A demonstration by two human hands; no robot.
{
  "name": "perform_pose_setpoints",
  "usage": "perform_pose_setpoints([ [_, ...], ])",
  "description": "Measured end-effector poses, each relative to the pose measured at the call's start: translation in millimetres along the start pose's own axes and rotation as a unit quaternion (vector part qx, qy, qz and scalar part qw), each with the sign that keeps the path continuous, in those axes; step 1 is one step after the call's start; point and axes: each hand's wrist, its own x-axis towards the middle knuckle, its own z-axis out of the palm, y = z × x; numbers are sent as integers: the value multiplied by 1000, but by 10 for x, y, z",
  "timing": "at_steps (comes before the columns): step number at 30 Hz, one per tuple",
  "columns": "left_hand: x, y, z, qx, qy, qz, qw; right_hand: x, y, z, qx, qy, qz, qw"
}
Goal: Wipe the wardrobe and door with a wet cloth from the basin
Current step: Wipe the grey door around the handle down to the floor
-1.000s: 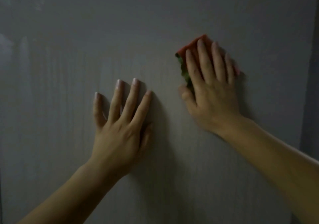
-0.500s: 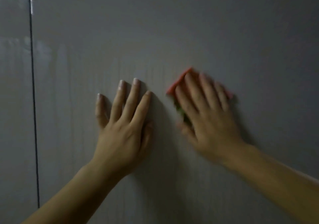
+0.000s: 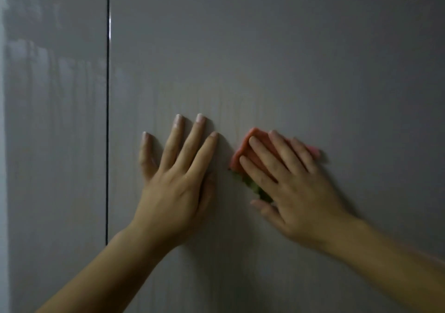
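A grey glossy wardrobe panel fills the view. My left hand lies flat on it with fingers spread and straight. Just to its right, my right hand presses a folded red cloth with a green underside against the panel, fingers straight across it, thumb below it. Most of the cloth is hidden under the hand.
A dark vertical gap separates this panel from a second grey panel at the left, which shows pale reflected streaks. A lighter strip runs down the far left edge.
My right hand has slid the cloth down the panel to the level of my left hand. The view has shifted, bringing the gap and left panel into sight. The left hand stays planted.
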Motion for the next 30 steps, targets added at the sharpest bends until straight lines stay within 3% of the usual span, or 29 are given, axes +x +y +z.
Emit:
perform_pose_setpoints([
  [2,-36,-76,-36,-24,18,4,1000,207,174,-41,-13,17,6,1000],
  [5,-107,-254,-78,-50,50,-4,998,673,444,-152,8,54,136,989],
  [7,-167,-393,-115,-35,63,-26,997,772,277,-149,15,65,176,982],
  [10,-222,-535,-149,9,54,-31,998,524,-243,-31,6,29,58,998],
  [13,-233,-585,-151,21,31,-18,999,501,-281,-60,-15,5,-33,999],
  [19,-282,-721,-240,-5,44,-15,999,1255,-42,-232,10,64,161,985],
  [23,-381,-931,-314,18,50,-47,997,882,-642,-107,-12,12,5,1000],
  [26,-439,-1055,-338,29,31,-29,999,911,-606,-131,-23,1,-59,998],
  [30,-445,-1116,-360,7,52,-13,999,1526,-327,-276,0,42,85,995],
])
